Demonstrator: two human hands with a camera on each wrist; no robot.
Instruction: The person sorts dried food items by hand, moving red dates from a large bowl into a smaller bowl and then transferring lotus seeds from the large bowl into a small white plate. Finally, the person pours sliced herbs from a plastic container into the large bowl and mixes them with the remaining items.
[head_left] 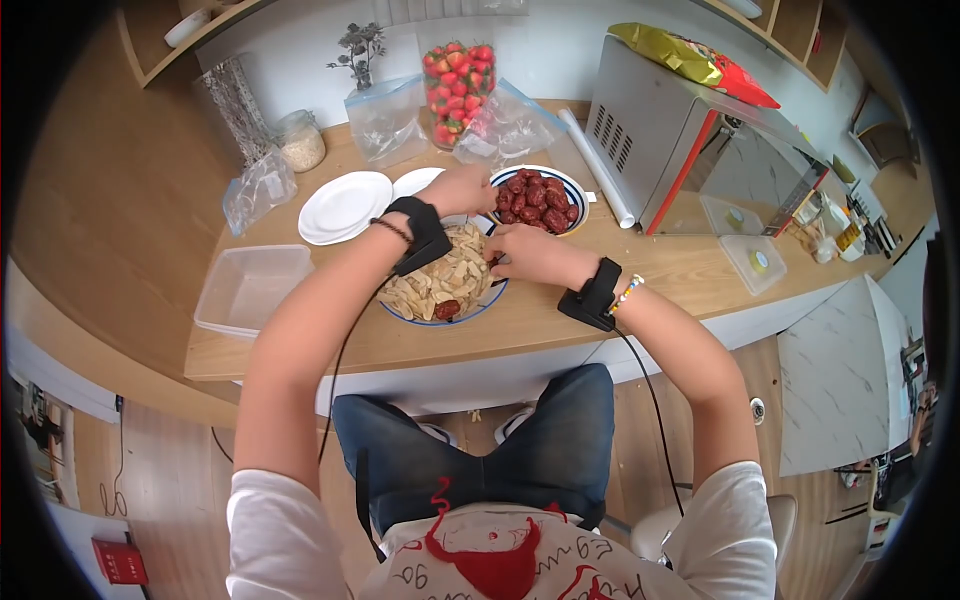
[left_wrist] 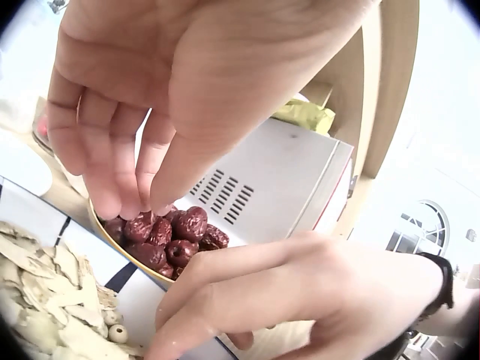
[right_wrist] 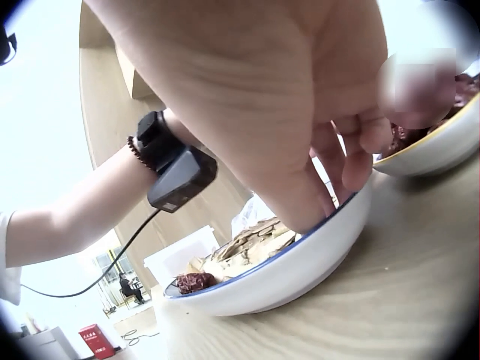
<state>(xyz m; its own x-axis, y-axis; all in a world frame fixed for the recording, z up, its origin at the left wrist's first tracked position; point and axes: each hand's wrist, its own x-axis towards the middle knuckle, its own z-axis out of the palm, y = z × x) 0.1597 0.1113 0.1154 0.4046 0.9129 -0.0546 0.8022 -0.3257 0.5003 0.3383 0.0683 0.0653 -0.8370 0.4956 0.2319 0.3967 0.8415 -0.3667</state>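
Observation:
My left hand [head_left: 465, 190] reaches over the bowl of dried red dates [head_left: 538, 202], thumb and fingers pinching at a wrinkled red date [left_wrist: 139, 226] at its near edge. My right hand [head_left: 540, 255] reaches down over the right rim of a blue-rimmed white bowl [right_wrist: 300, 277], fingertips inside it. A dark patch shows by those fingertips in the head view; I cannot tell whether they hold it. Pale dried slices [head_left: 425, 285] fill this bowl, and one red date [head_left: 447, 310] lies on them near the front rim. The date bowl [right_wrist: 442, 146] stands just behind it.
White plates [head_left: 345, 207] and an open plastic container [head_left: 250, 288] are on the left. Behind are a jar [head_left: 300, 140], plastic bags [head_left: 385, 120] and a clear container of strawberries [head_left: 458, 95]. A microwave [head_left: 690, 140] stands right, beside a white roll [head_left: 597, 170].

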